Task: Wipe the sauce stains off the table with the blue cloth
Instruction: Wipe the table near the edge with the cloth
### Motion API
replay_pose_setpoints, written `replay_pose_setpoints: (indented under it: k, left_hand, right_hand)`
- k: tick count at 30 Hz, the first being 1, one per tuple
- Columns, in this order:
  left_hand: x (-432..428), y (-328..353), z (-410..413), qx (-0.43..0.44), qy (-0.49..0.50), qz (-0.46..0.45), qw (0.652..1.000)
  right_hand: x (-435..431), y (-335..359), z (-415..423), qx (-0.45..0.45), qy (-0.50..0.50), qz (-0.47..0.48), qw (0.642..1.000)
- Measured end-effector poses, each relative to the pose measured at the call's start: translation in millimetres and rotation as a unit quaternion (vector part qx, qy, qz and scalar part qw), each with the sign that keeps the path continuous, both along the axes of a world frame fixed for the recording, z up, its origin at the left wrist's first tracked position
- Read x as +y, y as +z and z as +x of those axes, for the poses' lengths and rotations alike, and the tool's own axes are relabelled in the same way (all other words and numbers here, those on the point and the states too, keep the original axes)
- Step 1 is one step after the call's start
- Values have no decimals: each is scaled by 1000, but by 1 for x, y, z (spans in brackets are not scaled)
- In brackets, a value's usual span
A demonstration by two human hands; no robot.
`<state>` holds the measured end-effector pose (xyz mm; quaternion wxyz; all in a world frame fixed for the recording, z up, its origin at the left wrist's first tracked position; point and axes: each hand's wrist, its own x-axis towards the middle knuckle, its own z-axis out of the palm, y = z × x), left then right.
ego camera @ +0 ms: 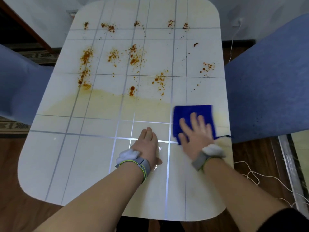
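Note:
A white table with grey grid lines fills the view. Orange-brown sauce stains speckle its far half, and a pale yellowish smear crosses the middle. The blue cloth lies flat near the right edge. My right hand presses on it with fingers spread and straight. My left hand rests flat on the bare table just left of the cloth, fingers together. Both wrists wear grey bands.
A blue chair stands against the table's right side and another blue chair at the left. White cords trail on the wooden floor at the lower right. A patterned rug lies at the left.

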<state>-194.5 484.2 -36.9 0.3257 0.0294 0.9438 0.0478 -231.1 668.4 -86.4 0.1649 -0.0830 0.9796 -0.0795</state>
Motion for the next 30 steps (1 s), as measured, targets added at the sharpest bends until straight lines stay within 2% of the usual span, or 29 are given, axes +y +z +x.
replay_pose_setpoints:
  k: [3, 5, 9, 13, 16, 18, 19, 21, 23, 26, 28, 30]
  left_hand:
    - [-1, -1, 1, -9, 13, 3, 1000]
    - [-1, -1, 3, -7, 11, 1, 1000]
    - [3, -4, 3, -9, 6, -4, 1000]
    - [0, -7, -1, -16, 2, -6, 1000]
    - [-2, -4, -1, -18, 3, -11, 1000]
    - [-3, -2, -1, -18, 2, -8, 1000]
    - [-1, -2, -2, -17, 2, -6, 1000]
    - [2, -1, -1, -20, 3, -8, 1000]
    - [3, -2, -1, -21, 7, -13, 1000]
    - [3, -2, 0, -17, -1, -17, 1000]
    - [2, -2, 1, -17, 3, -18, 1000]
    - [3, -2, 1, -17, 5, -17, 1000]
  right_hand:
    - [-24, -6, 24, -12, 131, -33, 991]
    - [-1, -6, 8, -9, 149, -28, 988]
    - [66, -8, -28, 5, -14, 9, 1000]
    - [26, -9, -13, 23, -81, 14, 996]
    - [-25, -9, 27, 49, 45, -17, 998]
    - [-22, -11, 40, 36, 143, -24, 989]
    - [-8, -13, 36, 31, 158, -32, 986]
    - [29, -17, 23, 56, 100, -35, 993]
    - [62, -15, 10, 71, -8, -14, 997]
    - [71, -11, 4, 33, -106, 23, 994]
    - [44, -9, 14, 28, -133, 30, 990]
    - [6, -8, 29, 40, -91, 16, 995]
